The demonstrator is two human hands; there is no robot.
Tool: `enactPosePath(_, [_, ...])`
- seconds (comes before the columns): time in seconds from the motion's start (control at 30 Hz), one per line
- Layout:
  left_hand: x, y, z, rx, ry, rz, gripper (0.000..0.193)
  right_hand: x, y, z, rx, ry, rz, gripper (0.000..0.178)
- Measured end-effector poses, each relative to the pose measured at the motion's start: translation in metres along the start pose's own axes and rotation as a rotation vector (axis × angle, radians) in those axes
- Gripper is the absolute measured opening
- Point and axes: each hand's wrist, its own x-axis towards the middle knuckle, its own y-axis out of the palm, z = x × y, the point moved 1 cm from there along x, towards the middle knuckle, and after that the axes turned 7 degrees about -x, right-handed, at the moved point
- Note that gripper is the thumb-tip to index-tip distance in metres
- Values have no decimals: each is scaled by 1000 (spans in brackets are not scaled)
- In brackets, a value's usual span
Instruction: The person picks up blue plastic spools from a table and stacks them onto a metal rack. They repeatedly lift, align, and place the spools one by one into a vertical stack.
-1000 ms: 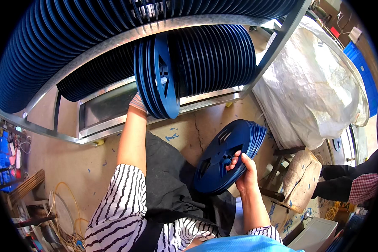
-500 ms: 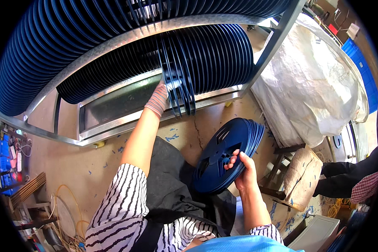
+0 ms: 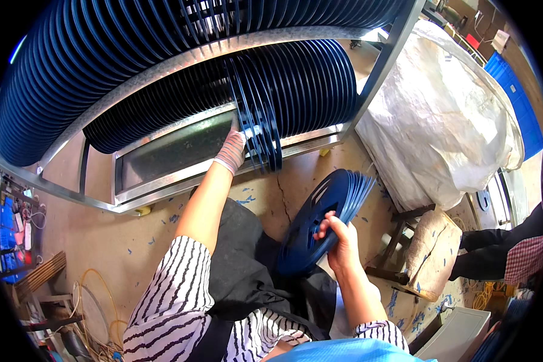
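My left hand (image 3: 235, 148), in a striped glove, is closed on a few dark blue plastic reel discs (image 3: 265, 142) at the front of the rack's lower row. Its fingertips are partly hidden between the discs. Lower and to the right, my right hand (image 3: 339, 238) is bare and grips a stack of blue plastic reel discs (image 3: 311, 223) by its middle and near edge. The stack is tilted, with slots showing in its face and its edges fanned apart at the upper right.
A metal rack (image 3: 157, 196) carries an upper row of discs (image 3: 102, 78) and a lower one. Beyond its right end stands a big white sack (image 3: 434, 120). A padded stool (image 3: 434, 253) and a person's dark-clothed legs (image 3: 489, 259) are at right. Blue scraps litter the floor.
The stack in my right hand has turned more edge-on, and its discs have spread apart. My left hand has shifted slightly down with the discs it grips.
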Motion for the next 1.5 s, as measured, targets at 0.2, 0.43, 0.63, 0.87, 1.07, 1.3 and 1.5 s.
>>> enactPosePath(0.2, [22, -30, 13, 107, 65, 40, 37, 19, 59, -17, -69, -295, -103, 42])
enactPosePath(0.43, [23, -17, 9, -59, -183, -37, 33, 60, 97, -41, -169, -583, -123, 49])
enactPosePath(0.63, [35, -38, 13, -89, -258, 9, 40, 72, 111, -44, -161, -555, -89, 51])
enactPosePath(0.87, [51, -75, 23, -222, -162, 125, 22, 81, 123, -71, -145, -503, -18, 54])
enactPosePath(1.07, [21, -28, 4, -296, -277, 93, 31, 92, 120, -76, -134, -506, 23, 60])
enactPosePath(1.3, [35, -54, 8, -95, -260, 65, 18, 91, 130, -77, -34, -552, 41, 58])
enactPosePath(1.5, [34, -55, 13, -190, -179, 113, 26, 82, 135, -80, 0, -561, 16, 56])
